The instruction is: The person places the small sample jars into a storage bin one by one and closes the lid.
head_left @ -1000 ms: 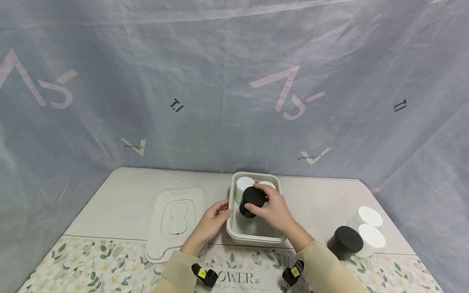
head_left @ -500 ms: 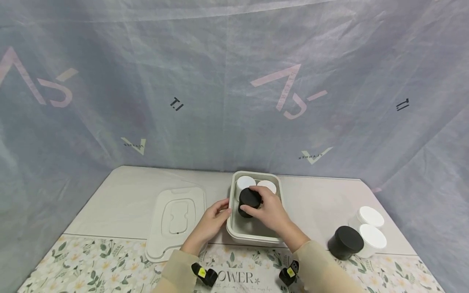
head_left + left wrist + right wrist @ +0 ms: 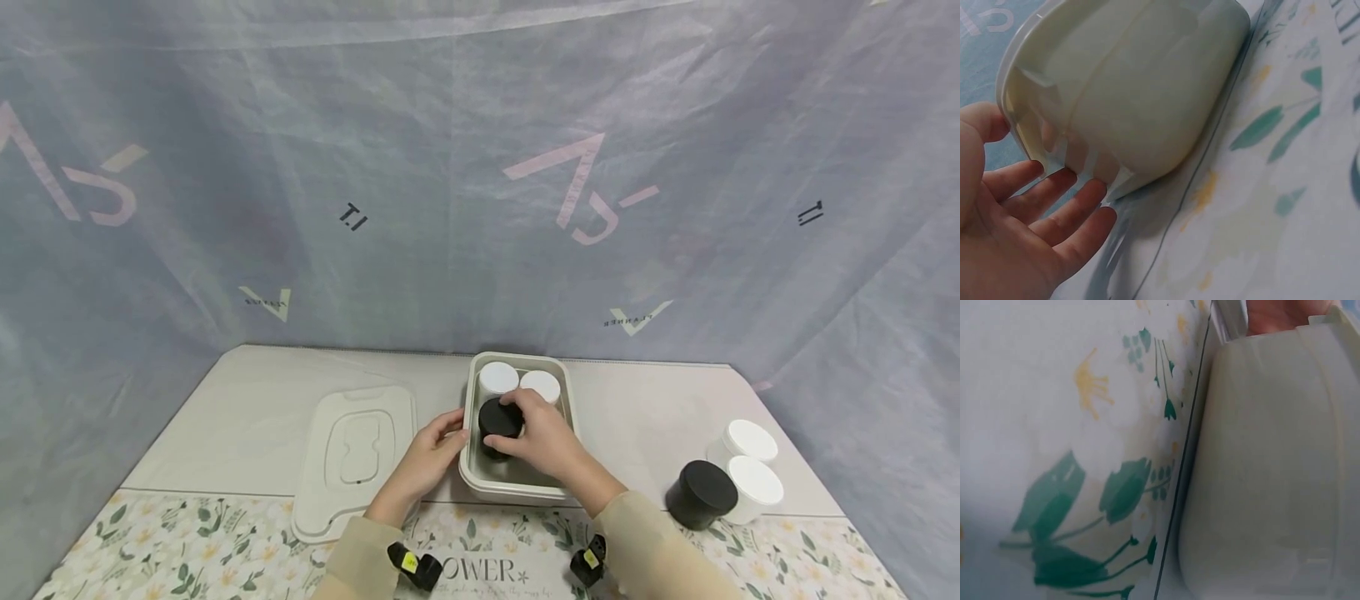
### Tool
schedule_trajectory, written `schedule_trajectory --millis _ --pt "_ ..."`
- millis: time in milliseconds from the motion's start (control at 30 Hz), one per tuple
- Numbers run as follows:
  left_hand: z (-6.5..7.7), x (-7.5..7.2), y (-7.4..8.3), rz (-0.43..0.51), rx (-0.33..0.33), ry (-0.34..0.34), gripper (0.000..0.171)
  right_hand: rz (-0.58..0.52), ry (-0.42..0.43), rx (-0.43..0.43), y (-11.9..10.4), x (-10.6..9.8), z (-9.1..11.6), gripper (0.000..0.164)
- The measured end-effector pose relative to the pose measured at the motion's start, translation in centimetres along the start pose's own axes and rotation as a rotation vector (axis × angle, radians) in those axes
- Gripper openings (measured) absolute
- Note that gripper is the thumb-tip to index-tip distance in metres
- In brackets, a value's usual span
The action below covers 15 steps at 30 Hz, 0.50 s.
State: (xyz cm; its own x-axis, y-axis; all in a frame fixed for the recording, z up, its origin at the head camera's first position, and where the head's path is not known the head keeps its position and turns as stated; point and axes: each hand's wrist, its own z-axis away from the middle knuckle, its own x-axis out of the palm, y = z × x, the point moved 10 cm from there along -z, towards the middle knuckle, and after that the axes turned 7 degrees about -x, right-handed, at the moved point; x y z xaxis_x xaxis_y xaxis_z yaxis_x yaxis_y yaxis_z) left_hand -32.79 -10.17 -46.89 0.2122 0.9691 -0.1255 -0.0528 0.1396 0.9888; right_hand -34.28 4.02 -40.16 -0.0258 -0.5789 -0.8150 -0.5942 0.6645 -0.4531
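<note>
A pale storage bin (image 3: 517,490) stands in the middle of the table in the head view. My right hand (image 3: 551,442) reaches over its right side and grips a black lidded jar (image 3: 497,415) between thumb and fingers. That jar is upright inside the bin at the left wall, just in front of two white-lidded jars, a left one (image 3: 498,377) and a right one (image 3: 541,385). Against the bin's outer left wall, my left hand (image 3: 427,458) rests its fingertips, thumb close to the rim. The left wrist view shows these fingers (image 3: 1088,194) loosely extended along the bin wall.
A flat pale lid (image 3: 362,454) lies left of the bin, partly behind the left forearm. On the right stand another black jar (image 3: 702,493) and two white jars, one behind (image 3: 752,440) and one in front (image 3: 756,481). A hanging cloth (image 3: 450,250) closes off the back.
The right hand has brought the black jar down and slightly left inside the bin, from tilted to upright. The left hand keeps its place at the bin's side.
</note>
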Motion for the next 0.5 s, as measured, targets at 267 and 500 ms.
schedule_trajectory --millis 267,500 --pt "-0.01 0.08 0.0 0.013 0.008 -0.006 0.051 0.092 -0.014 -0.009 -0.02 0.09 0.07 0.05" --pt "-0.01 0.05 0.02 -0.005 0.008 -0.002 0.052 0.042 -0.052 -0.025 0.1 0.64 -0.07 0.047"
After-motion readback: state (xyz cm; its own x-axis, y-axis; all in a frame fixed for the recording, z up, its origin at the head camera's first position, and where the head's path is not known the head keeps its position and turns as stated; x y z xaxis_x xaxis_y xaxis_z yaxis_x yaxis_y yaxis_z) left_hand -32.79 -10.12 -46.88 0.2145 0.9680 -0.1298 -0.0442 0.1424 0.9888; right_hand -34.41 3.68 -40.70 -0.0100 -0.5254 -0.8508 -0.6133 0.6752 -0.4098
